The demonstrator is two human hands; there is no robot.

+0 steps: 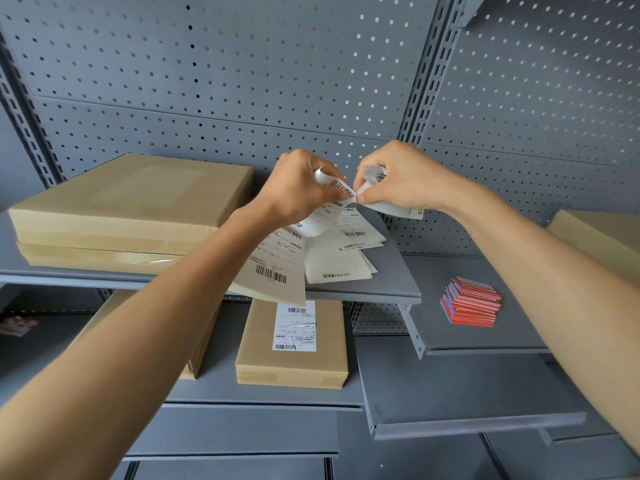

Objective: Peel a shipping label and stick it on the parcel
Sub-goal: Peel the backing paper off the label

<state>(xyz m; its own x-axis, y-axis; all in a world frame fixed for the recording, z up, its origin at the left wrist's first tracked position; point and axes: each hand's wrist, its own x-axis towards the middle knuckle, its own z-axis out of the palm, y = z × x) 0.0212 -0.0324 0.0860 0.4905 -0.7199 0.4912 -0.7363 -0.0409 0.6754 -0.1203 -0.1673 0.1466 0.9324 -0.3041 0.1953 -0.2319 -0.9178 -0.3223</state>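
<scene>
Above the upper shelf (374, 289), a shipping label (341, 194) is pinched between left hand (298, 188) and right hand (398, 178), peeling apparently just begun, while the unlabelled parcel (131, 202) waits alongside.

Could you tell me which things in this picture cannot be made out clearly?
Head view:
- Label corner: pinched between left hand and right hand, so how far it has peeled is hidden.
- Print on the loose labels: too small to read.
- Box at right: cut off by the frame edge.
- Lower left box: mostly behind the left forearm.
</scene>
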